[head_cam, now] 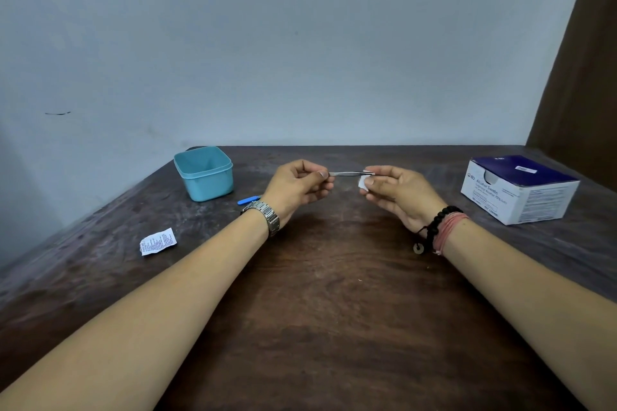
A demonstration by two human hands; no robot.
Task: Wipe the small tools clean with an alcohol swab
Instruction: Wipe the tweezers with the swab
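Progress stands at mid-task, by my judgement: one tool is under the swab now, and at least one more waits.

Dark brown wooden table [320,294] carries everything in view. White-and-navy cardboard box of alcohol swabs [519,190] sits at the far right, its dispensing slot open; the contents inside cannot be made out. Teal square plastic tub [203,173] stands far left, lid off; from this angle only its bare inner walls show, so whether anything lies at the bottom cannot be told.

Left hand [298,185] holds one end of the slim steel tweezers [349,173] level above the table, thumb and forefinger pinched on it. Right hand [400,192] has its fingers closed round the small white swab pad [363,182], pressed against the tweezers' other end.

Torn white printed swab wrapper [157,241] lies flat near the left forearm, well apart from the tub. Small blue plastic tool [248,200] rests on the table just beside the tub, partly hidden behind the left wrist; it appears untouched and likely still needs wiping.
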